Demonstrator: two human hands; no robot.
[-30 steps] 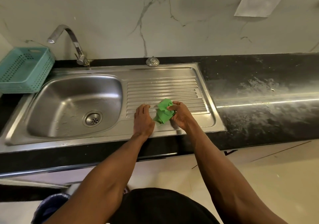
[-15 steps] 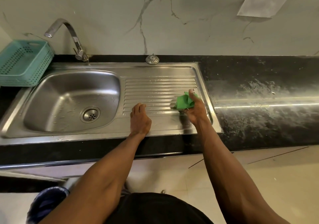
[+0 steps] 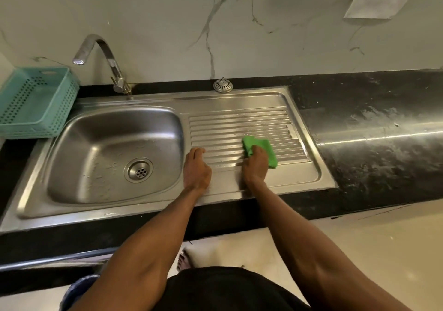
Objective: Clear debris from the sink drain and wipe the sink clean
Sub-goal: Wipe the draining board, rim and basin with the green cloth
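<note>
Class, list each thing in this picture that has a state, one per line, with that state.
Tap: no water running.
Drain: open, strainer out.
Strainer: on the counter behind the sink.
Green cloth: pressed on the draining board.
Right hand: on the cloth.
Left hand: empty, resting on the board.
Basket: empty.

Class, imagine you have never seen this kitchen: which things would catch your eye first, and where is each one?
The bright green cloth stands out first, pressed under the right hand on the ribbed drainboard of the steel sink. The left hand rests flat beside it, near the basin's edge. Next comes the teal perforated basket at far left by the curved faucet, and the drain strainer lying on the counter behind the drainboard.
</note>
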